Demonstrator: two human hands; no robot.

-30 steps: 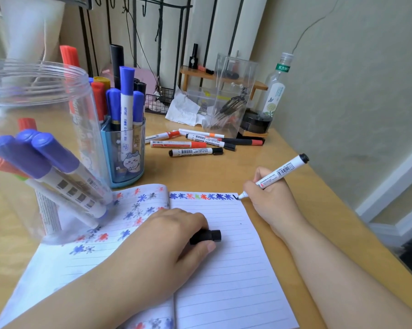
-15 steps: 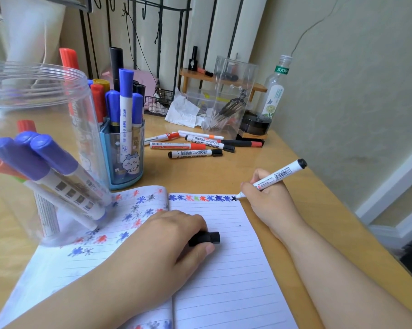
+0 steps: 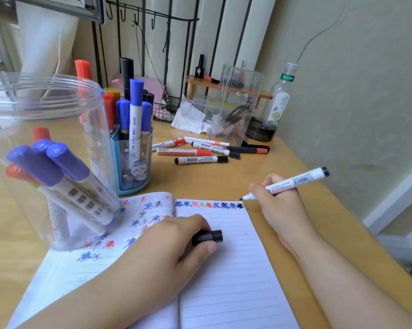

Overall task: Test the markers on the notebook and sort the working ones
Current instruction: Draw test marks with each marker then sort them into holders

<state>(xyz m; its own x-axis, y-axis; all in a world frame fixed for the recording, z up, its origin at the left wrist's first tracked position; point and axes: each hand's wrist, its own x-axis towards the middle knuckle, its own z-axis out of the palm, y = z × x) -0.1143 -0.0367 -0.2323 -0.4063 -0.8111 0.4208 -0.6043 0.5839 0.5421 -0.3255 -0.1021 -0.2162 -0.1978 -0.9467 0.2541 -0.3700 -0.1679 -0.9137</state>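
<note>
**Black marker held just off the page corner**

While the white-barrelled black marker is gripped in the curled fingers of the right hand, its uncapped tip is pointed left, just beside the top right corner of the open lined notebook; whether the tip touches the wooden desk cannot be told. A black asterisk is seen at the end of a row of coloured marks along the top line of the right page. The right wrist is laid on the desk beside the page edge. The left hand is rested on the notebook's middle fold, and the marker's black cap is pinched between its thumb and curled fingers. A clear plastic jar, holding blue- and red-capped markers, is stood on the left page, its rim cut off at the frame's left edge. A blue pen holder filled with markers is placed behind the notebook. Loose markers are scattered further back. The labels on these are too small to be read.
</note>
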